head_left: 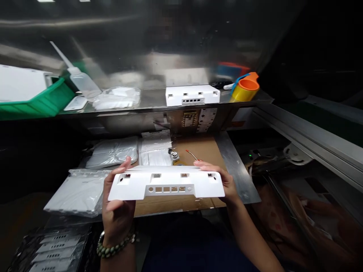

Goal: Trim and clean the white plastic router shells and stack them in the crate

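Both my hands hold a white plastic casing [167, 183] with a row of port cut-outs along its near side, level above a sheet of cardboard [198, 151]. My left hand [116, 209], wearing a bead bracelet, grips the casing's left end with thumb underneath and fingers over the top edge. My right hand [224, 179] clasps the right end, fingers laid along the far edge. A second, similar white casing [193, 94] stands on the metal shelf [147, 102] behind.
Bagged white parts [82, 189] lie left of the cardboard, more bags [113, 151] behind. The shelf bears a green bin [42, 100], a squeeze bottle [82, 81], and a yellow-orange tape roll [246, 88]. A metal rail [312, 139] runs along the right. A tray of parts [53, 245] sits bottom left.
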